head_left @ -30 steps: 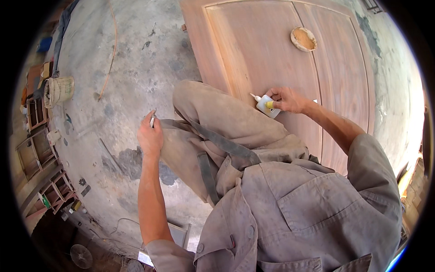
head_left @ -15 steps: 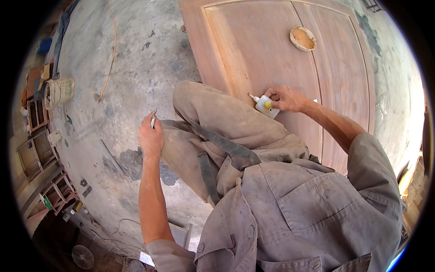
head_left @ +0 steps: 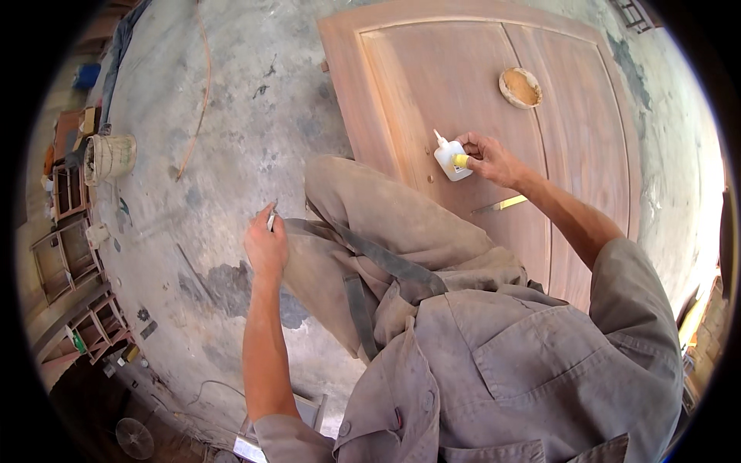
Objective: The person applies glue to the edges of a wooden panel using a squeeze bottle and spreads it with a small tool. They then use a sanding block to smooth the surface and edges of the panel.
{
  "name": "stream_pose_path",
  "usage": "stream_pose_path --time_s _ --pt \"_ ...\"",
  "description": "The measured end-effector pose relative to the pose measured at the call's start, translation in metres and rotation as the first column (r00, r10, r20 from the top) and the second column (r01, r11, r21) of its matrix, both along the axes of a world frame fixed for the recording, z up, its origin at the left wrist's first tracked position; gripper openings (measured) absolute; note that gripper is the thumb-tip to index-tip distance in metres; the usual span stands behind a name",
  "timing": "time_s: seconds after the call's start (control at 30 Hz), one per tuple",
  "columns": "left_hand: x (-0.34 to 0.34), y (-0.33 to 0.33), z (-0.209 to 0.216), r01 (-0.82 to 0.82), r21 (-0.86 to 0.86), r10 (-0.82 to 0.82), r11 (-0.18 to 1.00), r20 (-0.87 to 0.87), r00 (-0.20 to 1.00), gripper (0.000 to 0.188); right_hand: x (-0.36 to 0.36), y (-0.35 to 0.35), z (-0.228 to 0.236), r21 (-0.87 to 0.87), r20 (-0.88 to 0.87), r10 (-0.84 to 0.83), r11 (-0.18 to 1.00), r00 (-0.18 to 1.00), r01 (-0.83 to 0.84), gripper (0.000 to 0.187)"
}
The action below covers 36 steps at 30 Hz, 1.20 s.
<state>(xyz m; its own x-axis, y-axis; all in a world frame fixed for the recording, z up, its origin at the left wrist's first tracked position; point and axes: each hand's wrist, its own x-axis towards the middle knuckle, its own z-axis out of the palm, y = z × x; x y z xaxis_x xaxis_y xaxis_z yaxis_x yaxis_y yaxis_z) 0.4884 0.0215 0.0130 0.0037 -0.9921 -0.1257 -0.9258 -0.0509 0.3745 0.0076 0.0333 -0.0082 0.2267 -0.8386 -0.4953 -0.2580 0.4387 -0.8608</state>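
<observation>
My right hand (head_left: 494, 160) grips a small white glue bottle (head_left: 451, 160) with a pointed nozzle and a yellow part beside the fingers. The bottle is over a reddish-brown wooden door panel (head_left: 455, 54), its nozzle pointing toward the far side. Small dark spots mark the wood just left of the bottle. On the panel, nearer to me, lies a thin flat tool (head_left: 509, 203) with a yellow part, partly behind my right forearm. My left hand (head_left: 266, 241) is closed beside my knee, pinching a small whitish object (head_left: 271, 221) too small to name.
A round bowl of tan paste (head_left: 521, 88) sits on the far part of the panel. A pale bucket (head_left: 110, 158), wooden frames (head_left: 65, 258) and a fan (head_left: 134, 438) line the left side. An orange-brown cord (head_left: 204, 100) runs along the stained concrete floor (head_left: 247, 131).
My right hand has raised the bottle away from the marked spot and turned its nozzle from leftward to more upright. The flat tool now shows more. My left hand keeps its grip.
</observation>
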Motion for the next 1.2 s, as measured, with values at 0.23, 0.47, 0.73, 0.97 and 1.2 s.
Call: stream_pose_path --time_s 0.23,0.47,0.73,0.97,1.2 --pt "0.0 0.0 0.005 -0.002 -0.008 0.001 1.0 -0.034 0.999 0.032 -0.046 -0.023 -0.012 -0.6 -0.152 -0.395 0.765 0.906 0.233 0.032" --pt "0.003 0.001 0.005 0.019 -0.024 -0.02 1.0 -0.038 0.999 0.032 -0.116 -0.046 0.004 -0.776 -0.454 -0.733 0.605 0.507 0.179 0.036" --pt "0.005 0.003 0.004 0.018 -0.026 -0.019 0.999 -0.045 0.999 0.033 -0.131 -0.044 -0.022 -0.682 -0.545 -0.709 0.685 0.447 0.256 0.038" --pt "0.008 0.006 0.005 -0.004 -0.002 0.003 1.0 -0.033 0.999 0.033 -0.146 -0.039 -0.032 -0.68 -0.479 -0.735 0.656 0.479 0.326 0.039" --pt "0.01 0.009 0.005 0.005 -0.043 -0.008 0.999 -0.047 0.999 0.032 -0.156 -0.042 -0.033 -0.481 -0.496 -0.684 0.73 0.535 0.486 0.04"
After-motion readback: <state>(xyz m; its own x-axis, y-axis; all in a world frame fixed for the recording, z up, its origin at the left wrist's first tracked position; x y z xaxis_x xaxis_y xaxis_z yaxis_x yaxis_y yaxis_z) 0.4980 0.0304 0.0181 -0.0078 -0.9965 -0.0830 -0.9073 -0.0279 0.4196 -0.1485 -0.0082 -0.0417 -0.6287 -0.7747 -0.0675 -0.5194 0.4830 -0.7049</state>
